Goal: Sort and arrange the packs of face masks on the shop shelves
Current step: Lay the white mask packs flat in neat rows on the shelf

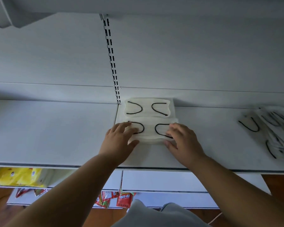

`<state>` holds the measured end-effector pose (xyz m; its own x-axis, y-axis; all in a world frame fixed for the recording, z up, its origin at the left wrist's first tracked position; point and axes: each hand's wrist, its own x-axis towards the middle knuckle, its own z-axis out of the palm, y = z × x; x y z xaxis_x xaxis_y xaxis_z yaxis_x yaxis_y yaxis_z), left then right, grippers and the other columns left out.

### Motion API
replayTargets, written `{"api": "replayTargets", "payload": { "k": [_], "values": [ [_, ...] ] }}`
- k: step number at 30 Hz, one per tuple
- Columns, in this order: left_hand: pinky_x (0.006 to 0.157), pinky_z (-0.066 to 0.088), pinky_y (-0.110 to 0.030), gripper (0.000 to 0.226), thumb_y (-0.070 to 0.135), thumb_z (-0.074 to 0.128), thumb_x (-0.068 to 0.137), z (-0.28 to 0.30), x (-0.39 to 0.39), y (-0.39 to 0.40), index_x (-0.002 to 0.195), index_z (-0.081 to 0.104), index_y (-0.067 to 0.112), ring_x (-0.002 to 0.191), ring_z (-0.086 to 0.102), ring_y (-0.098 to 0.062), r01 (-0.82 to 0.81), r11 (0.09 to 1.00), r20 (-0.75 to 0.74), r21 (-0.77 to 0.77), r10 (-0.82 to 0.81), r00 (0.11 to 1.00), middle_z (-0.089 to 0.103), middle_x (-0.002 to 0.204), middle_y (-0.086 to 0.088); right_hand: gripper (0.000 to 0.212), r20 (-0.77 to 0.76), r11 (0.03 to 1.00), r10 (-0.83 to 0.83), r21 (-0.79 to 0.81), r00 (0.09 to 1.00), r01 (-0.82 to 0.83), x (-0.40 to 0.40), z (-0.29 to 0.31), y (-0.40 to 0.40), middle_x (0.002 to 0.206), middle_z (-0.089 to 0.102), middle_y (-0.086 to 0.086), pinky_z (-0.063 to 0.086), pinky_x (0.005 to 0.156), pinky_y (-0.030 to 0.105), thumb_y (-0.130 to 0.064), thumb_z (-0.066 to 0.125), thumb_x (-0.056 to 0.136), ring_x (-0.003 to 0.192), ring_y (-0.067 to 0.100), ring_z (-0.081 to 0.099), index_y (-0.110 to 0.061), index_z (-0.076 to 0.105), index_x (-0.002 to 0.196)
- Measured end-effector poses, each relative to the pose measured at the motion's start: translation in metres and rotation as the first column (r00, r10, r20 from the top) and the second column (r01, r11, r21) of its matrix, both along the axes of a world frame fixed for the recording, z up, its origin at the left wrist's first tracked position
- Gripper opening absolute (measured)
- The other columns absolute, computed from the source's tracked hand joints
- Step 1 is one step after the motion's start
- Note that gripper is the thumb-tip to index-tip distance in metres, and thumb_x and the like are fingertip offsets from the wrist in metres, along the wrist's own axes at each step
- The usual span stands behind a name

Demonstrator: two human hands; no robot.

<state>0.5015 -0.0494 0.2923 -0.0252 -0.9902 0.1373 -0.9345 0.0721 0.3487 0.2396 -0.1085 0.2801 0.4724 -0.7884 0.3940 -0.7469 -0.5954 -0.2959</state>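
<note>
Two packs of white face masks with black ear loops lie one behind the other on the white shelf [56, 128]. The rear pack [147, 108] sits against the back panel. The front pack [150, 131] lies just before it. My left hand [120, 138] holds its left end, fingers on top and thumb at the front edge. My right hand [182, 138] holds its right end the same way. A loose heap of more mask packs [272, 130] lies at the far right of the shelf.
A slotted upright [112, 63] runs up the back panel left of the packs. Another shelf hangs overhead. Below are yellow bags [18, 176] on a lower shelf at left and red sachets [123, 199] lower down.
</note>
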Motion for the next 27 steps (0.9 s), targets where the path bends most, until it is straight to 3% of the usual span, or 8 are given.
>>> {"api": "replayTargets", "payload": {
  "k": [2,7,11,14,19,21,24,27],
  "values": [
    [0.109,0.034,-0.041,0.04,0.043,0.065,0.092,0.003,-0.002,-0.002,0.131,0.062,0.033,0.135,0.044,-0.026,0.004,1.0,0.016,-0.023,-0.003,1.0,0.053,0.143,0.003,0.032,-0.032,0.999,-0.021,0.04,0.999,0.022,0.001,0.002,-0.001,0.121,0.063,0.008,0.049,0.094,0.046,-0.029,0.081,0.08,0.114,0.03,0.061,-0.01,0.07,0.104],
    [0.112,0.033,-0.041,0.047,0.05,0.063,0.091,0.002,0.001,0.0,0.135,0.057,0.036,0.138,0.039,-0.025,0.03,0.999,0.062,0.012,-0.031,0.998,0.048,0.146,0.003,0.037,-0.079,0.998,-0.025,0.048,0.997,0.028,0.006,0.008,-0.001,0.12,0.062,0.006,0.049,0.094,0.046,-0.04,0.079,0.079,0.114,0.029,0.06,-0.013,0.071,0.101],
    [0.117,0.03,-0.05,0.057,0.051,0.064,0.089,0.0,0.001,0.001,0.142,0.048,0.035,0.151,0.021,-0.031,0.005,1.0,0.036,0.003,-0.006,0.999,0.03,0.16,-0.005,0.06,-0.087,0.99,-0.075,0.116,0.993,0.085,0.007,0.004,0.003,0.142,0.049,0.014,0.039,0.104,0.048,-0.067,0.05,0.084,0.14,0.034,0.038,-0.014,0.063,0.107],
    [0.121,0.017,-0.046,0.061,0.06,0.047,0.094,0.0,-0.004,-0.003,0.15,0.034,0.041,0.155,0.005,-0.026,0.044,0.999,0.074,0.007,-0.044,0.996,0.015,0.167,-0.002,0.06,-0.137,0.992,-0.103,0.06,0.985,0.112,0.006,0.002,0.004,0.153,0.038,0.019,0.029,0.112,0.054,-0.059,0.042,0.092,0.146,0.04,0.027,-0.013,0.056,0.127],
    [0.124,0.007,-0.041,0.052,0.051,0.046,0.1,-0.003,-0.009,-0.008,0.15,0.035,0.044,0.154,0.012,-0.02,0.078,0.995,0.099,0.064,-0.084,0.992,0.024,0.164,0.004,0.049,-0.225,0.999,0.021,0.03,0.974,-0.014,0.013,0.0,-0.001,0.14,0.057,0.012,0.037,0.111,0.052,-0.042,0.041,0.093,0.135,0.031,0.049,-0.013,0.062,0.126],
    [0.124,0.009,-0.041,0.052,0.051,0.048,0.099,-0.003,-0.009,-0.009,0.15,0.036,0.045,0.154,0.013,-0.02,0.08,0.995,0.1,0.063,-0.086,0.991,0.025,0.164,0.004,0.045,-0.215,0.997,0.017,0.077,0.977,-0.001,0.011,-0.003,-0.001,0.139,0.057,0.014,0.045,0.106,0.051,-0.042,0.045,0.093,0.133,0.032,0.051,-0.014,0.062,0.122],
    [0.121,0.019,-0.045,0.056,0.051,0.059,0.094,-0.003,-0.008,-0.011,0.147,0.043,0.043,0.152,0.019,-0.023,0.083,0.995,0.051,0.059,-0.086,0.995,0.031,0.161,0.003,0.038,-0.165,0.986,-0.038,0.151,0.986,0.064,0.007,-0.008,-0.002,0.141,0.049,0.023,0.042,0.104,0.049,-0.04,0.065,0.09,0.138,0.04,0.042,-0.012,0.06,0.115],
    [0.12,0.023,-0.043,0.058,0.049,0.065,0.091,-0.006,-0.008,-0.011,0.145,0.047,0.041,0.151,0.023,-0.024,0.083,0.995,0.03,0.058,-0.085,0.996,0.035,0.159,0.002,0.045,-0.144,0.954,-0.075,0.276,0.987,0.113,0.01,-0.011,-0.001,0.146,0.042,0.023,0.041,0.107,0.051,-0.045,0.065,0.09,0.141,0.041,0.034,-0.012,0.057,0.119]
  ]
}}
